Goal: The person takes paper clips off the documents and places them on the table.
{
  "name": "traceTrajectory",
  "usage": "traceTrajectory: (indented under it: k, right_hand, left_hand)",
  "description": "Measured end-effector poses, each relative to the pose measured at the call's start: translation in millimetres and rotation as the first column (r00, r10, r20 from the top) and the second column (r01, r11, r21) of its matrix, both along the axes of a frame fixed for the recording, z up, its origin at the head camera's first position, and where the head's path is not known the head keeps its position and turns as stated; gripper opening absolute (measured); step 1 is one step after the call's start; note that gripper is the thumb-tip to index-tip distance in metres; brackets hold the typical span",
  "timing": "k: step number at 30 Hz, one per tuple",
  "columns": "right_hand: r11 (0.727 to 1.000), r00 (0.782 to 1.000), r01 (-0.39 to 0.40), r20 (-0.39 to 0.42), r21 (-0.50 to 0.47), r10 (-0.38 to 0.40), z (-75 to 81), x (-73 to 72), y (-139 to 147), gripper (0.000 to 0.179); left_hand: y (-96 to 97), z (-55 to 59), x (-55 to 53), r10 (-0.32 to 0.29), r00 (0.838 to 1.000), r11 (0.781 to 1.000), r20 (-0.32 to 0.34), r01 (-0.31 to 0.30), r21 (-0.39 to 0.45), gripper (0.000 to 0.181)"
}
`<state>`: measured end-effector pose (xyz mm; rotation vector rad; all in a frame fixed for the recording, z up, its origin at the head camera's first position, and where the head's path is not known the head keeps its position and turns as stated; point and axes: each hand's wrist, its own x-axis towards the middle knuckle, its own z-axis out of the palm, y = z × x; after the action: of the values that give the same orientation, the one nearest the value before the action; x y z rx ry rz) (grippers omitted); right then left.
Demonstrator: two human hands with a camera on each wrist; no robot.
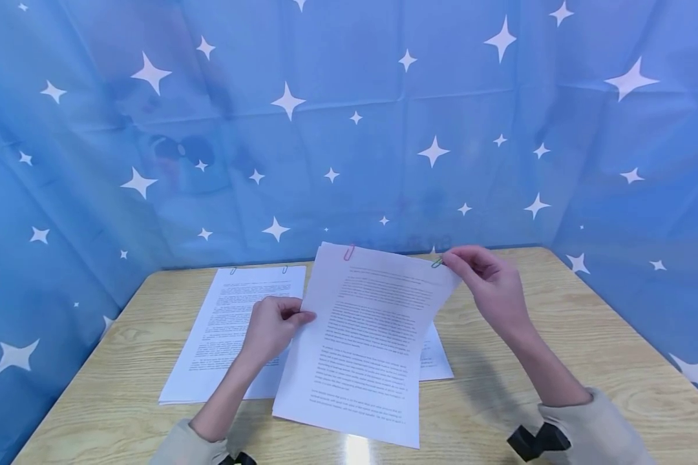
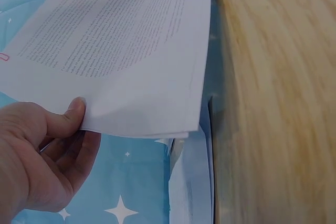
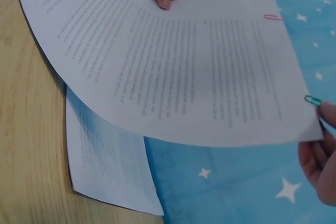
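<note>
A thin stack of printed sheets (image 1: 366, 349) is held up above the table, tilted. My left hand (image 1: 273, 326) pinches its left edge between thumb and fingers; in the left wrist view the thumb (image 2: 73, 116) lies on top of the paper. At the top right corner my right hand (image 1: 494, 284) grips the sheets beside a green paper clip (image 1: 437, 263). Whether its fingers touch the clip is unclear. A pink-red paper clip (image 1: 349, 252) sits on the top edge toward the left. The right wrist view shows the sheets bowing between both hands.
On the left of the wooden table (image 1: 558, 336) lies another printed stack (image 1: 209, 349) with two green clips along its top. More printed paper (image 1: 436, 361) lies partly hidden beneath the raised sheets. A blue curtain (image 1: 349, 142) with white stars hangs behind the table.
</note>
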<state>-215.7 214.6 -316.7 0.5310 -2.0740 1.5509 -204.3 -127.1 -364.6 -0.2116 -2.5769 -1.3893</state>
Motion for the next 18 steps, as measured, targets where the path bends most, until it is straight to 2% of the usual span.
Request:
traceTrajectory:
  k: [3, 7, 18]
  right_hand:
    - [0.996, 1.000, -0.025, -0.006, -0.082, 0.024, 1.8, -2.0, 4.4, 0.015]
    - [0.989, 0.999, -0.042, -0.021, -0.141, 0.039, 2.8, -4.2, 6.4, 0.016]
    - [0.985, 0.998, -0.051, -0.033, -0.167, 0.046, 4.9, -4.7, 9.7, 0.016]
  left_hand:
    - [-3.1, -1.2, -1.5, 0.015, 1.000, 1.000, 0.027, -0.016, 0.019, 0.003]
    - [-7.1, -1.8, -3.7, 0.036, 0.998, 0.999, 0.055, -0.038, 0.028, 0.004]
    - [-9.8, 1.3, -3.1, 0.046, 0.995, 0.997, 0.083, -0.051, 0.058, 0.007]
